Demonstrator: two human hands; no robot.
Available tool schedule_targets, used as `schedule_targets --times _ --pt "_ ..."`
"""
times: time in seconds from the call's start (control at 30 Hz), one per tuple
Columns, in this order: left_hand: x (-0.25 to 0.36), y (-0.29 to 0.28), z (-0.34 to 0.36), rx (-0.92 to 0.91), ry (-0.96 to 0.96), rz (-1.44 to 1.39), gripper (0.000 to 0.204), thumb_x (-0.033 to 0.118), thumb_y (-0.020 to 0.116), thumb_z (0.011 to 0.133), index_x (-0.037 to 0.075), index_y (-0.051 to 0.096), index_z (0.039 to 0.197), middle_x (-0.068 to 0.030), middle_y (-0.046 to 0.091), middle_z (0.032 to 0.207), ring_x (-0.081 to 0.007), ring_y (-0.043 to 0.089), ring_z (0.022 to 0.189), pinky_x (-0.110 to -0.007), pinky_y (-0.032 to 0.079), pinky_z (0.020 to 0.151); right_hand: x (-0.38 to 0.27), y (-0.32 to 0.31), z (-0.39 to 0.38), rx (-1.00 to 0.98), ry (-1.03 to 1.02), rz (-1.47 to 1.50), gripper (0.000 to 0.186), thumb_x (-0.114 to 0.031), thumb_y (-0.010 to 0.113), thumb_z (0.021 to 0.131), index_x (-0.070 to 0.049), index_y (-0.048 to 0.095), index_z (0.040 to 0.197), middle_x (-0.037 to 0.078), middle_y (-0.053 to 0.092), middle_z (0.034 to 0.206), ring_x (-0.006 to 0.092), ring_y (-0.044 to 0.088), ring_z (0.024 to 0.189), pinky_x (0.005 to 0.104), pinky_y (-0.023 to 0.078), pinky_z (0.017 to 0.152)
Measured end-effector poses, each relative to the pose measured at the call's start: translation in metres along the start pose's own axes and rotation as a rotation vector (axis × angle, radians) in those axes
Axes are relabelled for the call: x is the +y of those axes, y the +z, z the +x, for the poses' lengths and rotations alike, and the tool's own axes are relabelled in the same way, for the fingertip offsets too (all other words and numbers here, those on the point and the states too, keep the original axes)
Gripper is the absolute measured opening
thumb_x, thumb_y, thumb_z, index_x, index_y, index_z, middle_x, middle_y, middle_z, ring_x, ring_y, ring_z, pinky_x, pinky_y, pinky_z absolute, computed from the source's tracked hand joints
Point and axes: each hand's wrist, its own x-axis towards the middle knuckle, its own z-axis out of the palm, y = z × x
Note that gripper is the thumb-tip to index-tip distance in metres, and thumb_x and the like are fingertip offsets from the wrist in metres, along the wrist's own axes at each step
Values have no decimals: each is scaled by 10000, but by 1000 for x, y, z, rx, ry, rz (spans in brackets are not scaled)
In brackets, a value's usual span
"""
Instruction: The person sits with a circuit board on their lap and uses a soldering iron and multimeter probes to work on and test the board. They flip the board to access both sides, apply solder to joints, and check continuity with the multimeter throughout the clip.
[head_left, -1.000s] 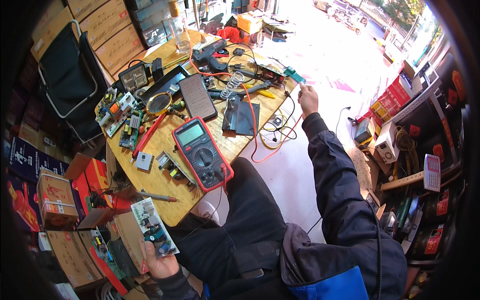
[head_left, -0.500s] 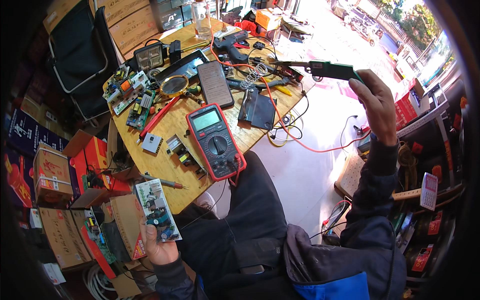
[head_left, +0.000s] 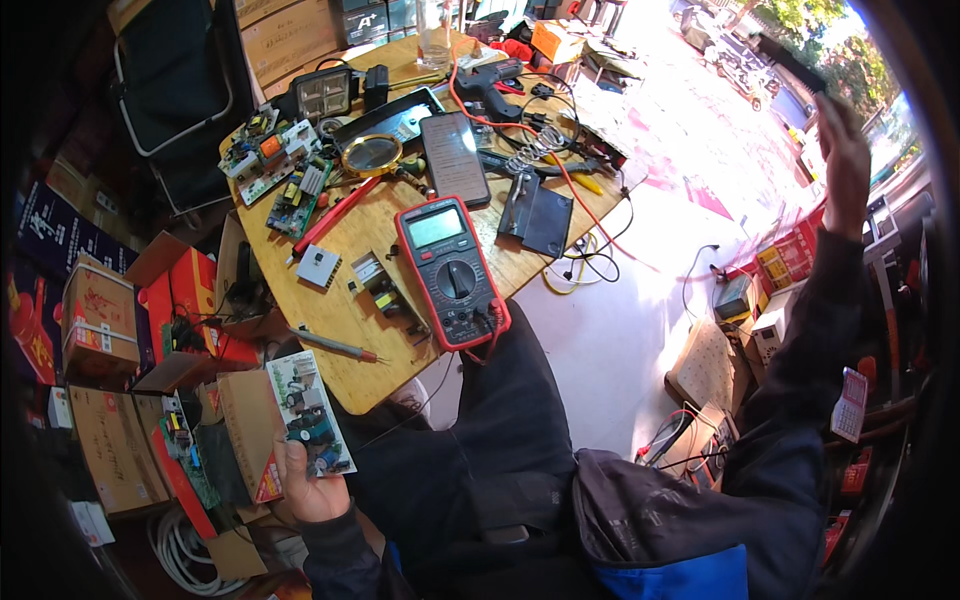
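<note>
Low on the left, my left hand (head_left: 314, 490) grips a white circuit board (head_left: 300, 390) by its lower end, the thumb lying over it. Green, blue and dark parts stand on the board's face. My right hand (head_left: 845, 165) is raised far out at the upper right, closed on a dark green handheld tool (head_left: 790, 62) that is smeared by motion. Its narrow metal front shows only in the earlier frame, and I cannot tell its exact kind. A red-and-black multimeter (head_left: 455, 275) lies on the table's near edge, its leads plugged in.
On the wooden table (head_left: 330, 385) lie a phone (head_left: 455, 158), a magnifying glass (head_left: 371, 155), several circuit boards (head_left: 300, 200), a pen-like probe (head_left: 335, 343) and a glue gun (head_left: 492, 90). An orange-red cord (head_left: 575, 185) trails off its right side. Cartons (head_left: 105, 320) crowd the left.
My right hand has swung up and to the right with the green tool. The view has shifted slightly; my left hand still holds the circuit board in much the same place.
</note>
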Motion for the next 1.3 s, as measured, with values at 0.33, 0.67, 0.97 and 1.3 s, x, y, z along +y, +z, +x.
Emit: schedule_targets --times 0.33,0.67,0.97,1.3 --pt "-1 11 -3 -43 16 -33 435 270 742 930 68 592 1284 -21 680 1164 -153 663 1014 -309 547 842 125 -51 85 626 -108 -403 502 -482 651 965 1 686 1101 132 737 983 253 699 933 358 522 841" --pt "2 12 -2 -18 50 -73 481 262 735 930 47 568 1327 -44 673 1202 -168 655 1053 -322 542 880 119 -134 180 872 -79 -376 500 -431 736 907 44 697 1061 164 728 990 280 706 846 377 552 761" --pt "4 16 -4 -34 45 -55 487 264 717 938 29 543 1328 -57 649 1199 -175 642 1040 -320 529 884 44 68 8 20 294 950 196 -185 593 1033 -21 635 934 14 502 734 94 426 608 252 394 575" --pt "6 21 -5 26 69 -51 475 268 701 946 21 535 1316 -62 628 1204 -178 620 1055 -327 510 905 -20 232 -162 -175 672 914 355 -259 561 1055 12 468 1264 180 632 1200 305 730 972 357 626 760"
